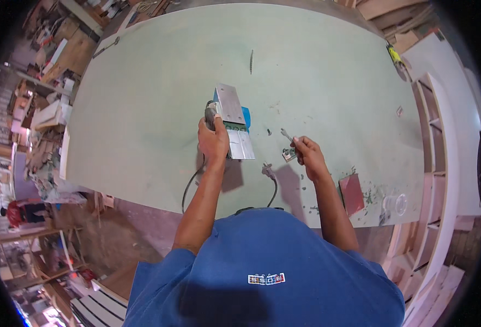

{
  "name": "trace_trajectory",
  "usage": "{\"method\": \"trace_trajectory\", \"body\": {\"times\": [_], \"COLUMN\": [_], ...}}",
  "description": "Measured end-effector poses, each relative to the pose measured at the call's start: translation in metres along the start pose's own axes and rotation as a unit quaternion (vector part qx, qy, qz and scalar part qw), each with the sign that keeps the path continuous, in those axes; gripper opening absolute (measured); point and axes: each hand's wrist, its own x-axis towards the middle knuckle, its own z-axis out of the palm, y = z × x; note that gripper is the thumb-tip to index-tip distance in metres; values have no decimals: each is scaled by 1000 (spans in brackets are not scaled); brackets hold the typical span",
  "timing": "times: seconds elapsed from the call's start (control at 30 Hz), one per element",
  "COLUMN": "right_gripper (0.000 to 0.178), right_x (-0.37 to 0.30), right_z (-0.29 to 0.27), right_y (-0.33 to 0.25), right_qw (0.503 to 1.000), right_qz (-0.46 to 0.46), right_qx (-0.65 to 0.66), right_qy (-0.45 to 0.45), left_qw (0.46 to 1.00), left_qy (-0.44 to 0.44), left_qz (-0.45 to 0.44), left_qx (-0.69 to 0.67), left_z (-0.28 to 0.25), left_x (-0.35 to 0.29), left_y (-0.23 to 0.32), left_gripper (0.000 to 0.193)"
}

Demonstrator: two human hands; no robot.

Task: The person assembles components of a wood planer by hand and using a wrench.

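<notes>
An electric hand planer (233, 120) lies upside down on a large pale green board (159, 82), its shiny metal sole facing up and its blue body showing at the side. My left hand (213, 143) grips the planer at its near end. My right hand (306, 155) is to the right of it, closed on a small metal spanner (287, 136), with a small metal piece (289, 155) just under the fingers. The planer's black power cord (191, 185) runs off the near edge, and its plug (268, 171) lies between my forearms.
A dark red rectangular block (351, 193) and a clear plastic lid (395, 204) lie near the board's right front corner. A dark thin tool (251, 61) lies farther out. White shelving (436, 163) stands at the right. Cluttered timber and a person in red (20, 212) are at the left.
</notes>
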Motion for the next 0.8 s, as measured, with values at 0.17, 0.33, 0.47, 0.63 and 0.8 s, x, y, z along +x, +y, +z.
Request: {"method": "trace_trajectory", "body": {"times": [0.17, 0.33, 0.47, 0.63, 0.8], "right_gripper": [28, 25, 23, 21, 20], "right_x": [-19, -13, 6, 28, 48], "right_z": [-5, 2, 10, 22, 33], "right_y": [33, 52, 67, 76, 79], "right_qw": [997, 988, 988, 987, 995], "right_qz": [34, 70, 94, 107, 56], "right_qx": [76, 132, 111, 111, 77], "right_qy": [3, -34, -60, -40, -35], "left_qw": [993, 987, 976, 978, 978], "left_qy": [-16, -73, -205, -167, -151], "left_qz": [33, 27, 62, 97, 103], "left_qx": [114, 142, 44, 83, 104], "left_z": [19, 15, 12, 14, 19], "left_x": [-28, -28, -13, -13, -13], "left_y": [21, 24, 17, -6, 3], "left_gripper": [71, 71, 76, 77, 75]}}
